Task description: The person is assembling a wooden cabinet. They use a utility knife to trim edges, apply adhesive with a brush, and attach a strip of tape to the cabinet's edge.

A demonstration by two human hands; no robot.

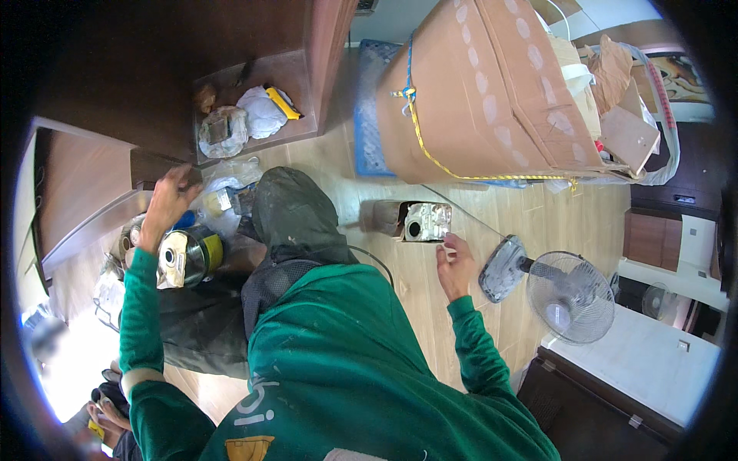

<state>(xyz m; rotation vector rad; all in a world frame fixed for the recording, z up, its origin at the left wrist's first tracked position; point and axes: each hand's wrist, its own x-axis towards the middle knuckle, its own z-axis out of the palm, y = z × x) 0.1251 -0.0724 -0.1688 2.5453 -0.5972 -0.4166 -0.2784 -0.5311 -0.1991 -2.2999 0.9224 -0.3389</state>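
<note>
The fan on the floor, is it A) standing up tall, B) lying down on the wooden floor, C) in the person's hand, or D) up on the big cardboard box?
B: the white fan lies on its side on the wooden floor, its base tipped up beside the right hand, which does not hold it; the cardboard box stands farther off.

The left hand (167, 201) touches a dark wooden drawer (157, 165); the right hand (455, 266) hovers beside an open small box (407, 220).
</note>
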